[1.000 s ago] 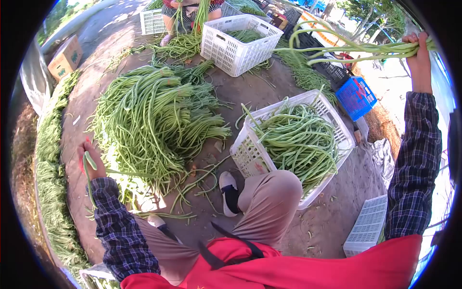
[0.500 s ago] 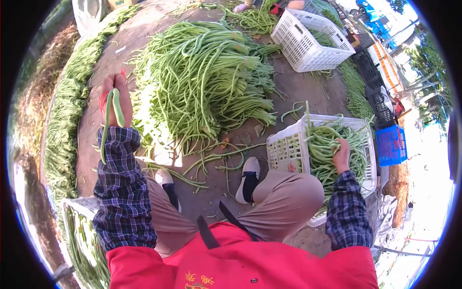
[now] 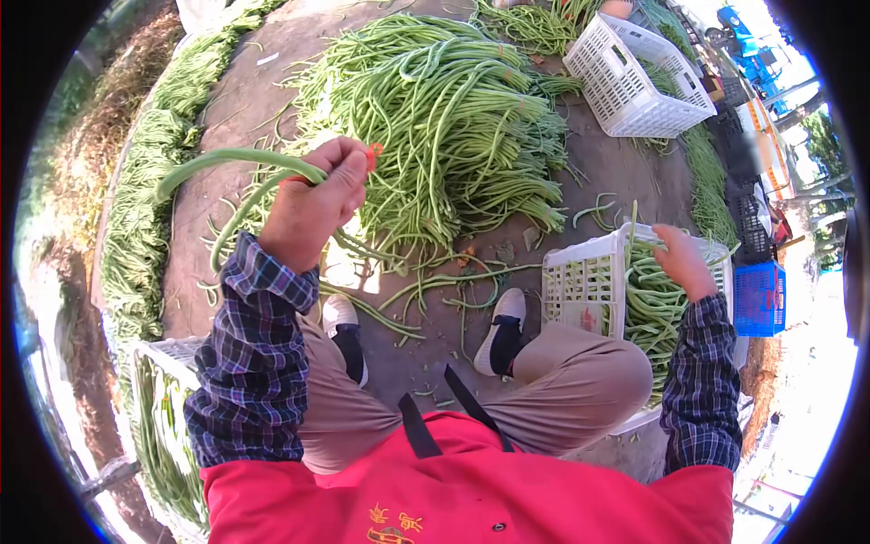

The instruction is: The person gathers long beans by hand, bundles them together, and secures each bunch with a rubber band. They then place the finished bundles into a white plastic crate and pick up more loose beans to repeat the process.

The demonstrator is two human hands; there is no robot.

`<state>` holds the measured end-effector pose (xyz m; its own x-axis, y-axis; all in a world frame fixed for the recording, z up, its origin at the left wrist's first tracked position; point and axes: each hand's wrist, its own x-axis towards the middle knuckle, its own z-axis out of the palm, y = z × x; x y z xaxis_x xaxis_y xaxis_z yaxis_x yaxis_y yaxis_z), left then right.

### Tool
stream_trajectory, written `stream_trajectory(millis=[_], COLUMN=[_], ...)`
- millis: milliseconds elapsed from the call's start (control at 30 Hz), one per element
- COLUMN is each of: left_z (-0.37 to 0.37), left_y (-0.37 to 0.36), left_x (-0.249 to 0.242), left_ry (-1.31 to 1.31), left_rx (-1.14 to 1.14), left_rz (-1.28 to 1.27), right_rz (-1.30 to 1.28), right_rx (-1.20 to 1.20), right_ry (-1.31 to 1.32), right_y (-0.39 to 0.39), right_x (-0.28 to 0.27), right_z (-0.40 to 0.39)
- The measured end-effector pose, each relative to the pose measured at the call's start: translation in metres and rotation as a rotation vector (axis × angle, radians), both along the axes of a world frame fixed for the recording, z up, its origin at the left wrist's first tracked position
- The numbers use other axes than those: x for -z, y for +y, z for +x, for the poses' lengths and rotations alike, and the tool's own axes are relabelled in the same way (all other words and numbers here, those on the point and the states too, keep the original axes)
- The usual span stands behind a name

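My left hand (image 3: 313, 204) is raised at the left, its fingers pinched around a couple of green long beans (image 3: 231, 156) that curve out to the left and trail down. Thin red bits, perhaps string or bands, show at its fingertips and beside the beans. At the right, my right hand (image 3: 686, 261) hovers over a white crate (image 3: 584, 281) of loose long beans (image 3: 654, 308). Its fingers extend forward, slightly apart, with nothing visible in them. A large heap of long beans (image 3: 435, 127) lies on the ground ahead of my feet.
Another white crate (image 3: 625, 91) stands tilted in view at the upper right. A blue crate (image 3: 759, 299) is at the far right. Bean bundles (image 3: 149, 199) line the left side, and a crate of beans (image 3: 168, 426) sits at lower left. Stray beans lie around my shoes (image 3: 503, 331).
My left hand has come right and nearer, turning with the beans in its grip. My right hand has lifted off the beans in the crate. The whole view has shifted slightly.
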<state>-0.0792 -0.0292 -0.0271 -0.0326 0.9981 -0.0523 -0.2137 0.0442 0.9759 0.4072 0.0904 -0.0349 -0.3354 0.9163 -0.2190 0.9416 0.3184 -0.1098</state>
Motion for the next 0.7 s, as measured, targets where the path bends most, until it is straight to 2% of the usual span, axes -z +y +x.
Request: stream_trajectory(millis=[33,100,233,333,400,433,500,633,700], left_z=[0.007,0.018,0.041,0.053,0.062,0.065,0.063,0.056,0.053], left_y=[0.0,-0.001,-0.005,-0.006,-0.004,-0.005,-0.005,-0.005,-0.002], left_x=[0.0,-0.004,0.001,0.005,0.007,0.008,0.004,0.005,0.008], left_ry=[-0.025,-0.07,-0.181,-0.143,-0.069,0.001,-0.012,-0.059,-0.098], left_rx=[0.026,0.128,0.246,0.296,0.278,0.265,0.262,0.145,0.087], left_rz=[-0.039,-0.098,-0.173,-0.144,-0.103,-0.06,-0.076,-0.105,-0.091], right_rz=[0.131,-0.059,-0.304,-0.374,-0.496,-0.499,-0.386,-0.393,-0.375], right_rx=[-0.025,0.047,-0.234,-0.204,-0.071,-0.065,-0.182,-0.129,-0.125], right_ry=[0.212,0.593,0.881,1.026,1.301,1.305,1.149,1.31,1.286], right_y=[-0.005,-0.028,-0.072,-0.084,-0.086,-0.085,-0.077,-0.066,-0.062], right_x=[-0.014,-0.041,-0.047,-0.035,-0.026,-0.025,-0.025,-0.019,-0.018], right_z=[-0.039,-0.11,-0.193,-0.23,-0.246,-0.246,-0.249,-0.255,-0.256])
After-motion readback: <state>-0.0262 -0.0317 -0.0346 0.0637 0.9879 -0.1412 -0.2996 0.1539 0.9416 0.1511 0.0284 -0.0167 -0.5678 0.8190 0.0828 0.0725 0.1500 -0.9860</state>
